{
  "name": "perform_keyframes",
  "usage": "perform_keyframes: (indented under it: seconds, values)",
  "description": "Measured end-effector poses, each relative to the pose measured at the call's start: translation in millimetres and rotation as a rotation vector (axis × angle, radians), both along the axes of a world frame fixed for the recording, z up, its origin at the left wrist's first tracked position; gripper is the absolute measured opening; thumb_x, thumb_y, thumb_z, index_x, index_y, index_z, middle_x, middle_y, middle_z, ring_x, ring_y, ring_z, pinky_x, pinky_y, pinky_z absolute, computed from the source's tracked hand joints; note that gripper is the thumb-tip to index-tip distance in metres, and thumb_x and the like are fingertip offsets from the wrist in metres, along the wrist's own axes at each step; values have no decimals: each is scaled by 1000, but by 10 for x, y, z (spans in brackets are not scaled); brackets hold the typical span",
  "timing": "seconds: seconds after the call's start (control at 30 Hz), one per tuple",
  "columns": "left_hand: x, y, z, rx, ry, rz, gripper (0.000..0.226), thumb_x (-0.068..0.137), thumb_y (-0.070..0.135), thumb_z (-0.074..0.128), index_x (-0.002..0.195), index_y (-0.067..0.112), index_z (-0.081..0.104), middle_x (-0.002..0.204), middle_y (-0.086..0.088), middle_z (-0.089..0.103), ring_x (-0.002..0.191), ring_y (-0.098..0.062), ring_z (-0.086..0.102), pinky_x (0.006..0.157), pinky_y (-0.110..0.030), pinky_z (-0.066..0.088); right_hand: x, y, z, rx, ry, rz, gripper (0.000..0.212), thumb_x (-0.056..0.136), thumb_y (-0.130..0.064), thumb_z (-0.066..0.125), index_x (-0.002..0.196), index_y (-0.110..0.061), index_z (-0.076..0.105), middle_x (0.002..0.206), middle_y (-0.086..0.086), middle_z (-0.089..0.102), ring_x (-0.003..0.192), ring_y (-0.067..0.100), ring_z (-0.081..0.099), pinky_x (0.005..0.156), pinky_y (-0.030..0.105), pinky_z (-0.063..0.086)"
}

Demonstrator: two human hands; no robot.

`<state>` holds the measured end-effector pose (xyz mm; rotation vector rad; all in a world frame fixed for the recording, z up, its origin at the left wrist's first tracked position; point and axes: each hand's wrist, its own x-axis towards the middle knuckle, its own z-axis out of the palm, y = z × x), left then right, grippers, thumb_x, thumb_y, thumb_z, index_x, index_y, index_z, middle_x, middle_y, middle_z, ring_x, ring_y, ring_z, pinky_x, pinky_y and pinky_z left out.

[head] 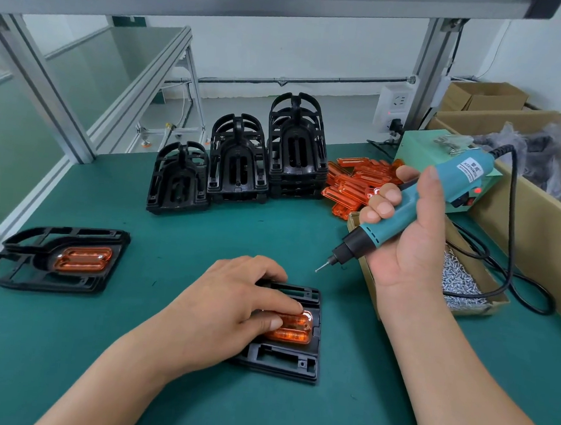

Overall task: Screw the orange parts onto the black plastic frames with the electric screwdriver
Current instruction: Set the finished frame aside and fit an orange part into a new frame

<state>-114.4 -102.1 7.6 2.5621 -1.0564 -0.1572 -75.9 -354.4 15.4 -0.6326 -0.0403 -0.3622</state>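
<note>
A black plastic frame point(290, 362) lies flat on the green mat in front of me, with an orange part point(292, 329) seated in its middle. My left hand point(232, 305) rests on the frame, its fingers pressing on the orange part's left end. My right hand point(406, 241) grips the teal electric screwdriver point(415, 208); its bit points down-left and hangs above the mat, right of the frame's far edge and clear of it. At the left lies another frame point(50, 256) with orange parts in it.
Three stacks of black frames point(243, 156) stand at the back. A heap of loose orange parts point(354, 184) lies beside them. A cardboard box of screws point(463, 285) sits at my right. The screwdriver's black cable point(525, 296) loops past it. Larger cartons line the right edge.
</note>
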Motion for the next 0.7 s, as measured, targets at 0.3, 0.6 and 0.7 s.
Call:
perform_keyframes:
  seconds: [0.3, 0.6, 0.7]
  values:
    - [-45, -89, -4, -3, -11, 56, 28, 97, 55, 62, 124, 50, 61, 128, 27, 48, 120, 0, 44, 106, -30, 36, -1, 12, 0, -4, -9, 14, 26, 106, -43, 58, 102, -18, 62, 75, -3, 51, 58, 7, 49, 58, 23, 46]
    - [-116, -89, 21, 5, 28, 184, 59, 91, 72, 34, 144, 46, 36, 127, 27, 52, 123, 2, 44, 106, -25, 40, -3, 7, 9, 3, -10, 10, 26, 106, -42, 57, 102, -17, 62, 75, -3, 50, 59, 8, 49, 57, 23, 47]
    - [-109, -187, 4, 69, 5, 191, 52, 97, 69, 37, 140, 41, 48, 115, 20, 49, 116, -6, 45, 102, -30, 43, -3, 22, 17, 8, -2, 11, 26, 106, -42, 57, 101, -17, 62, 73, -3, 51, 57, 8, 48, 56, 23, 46]
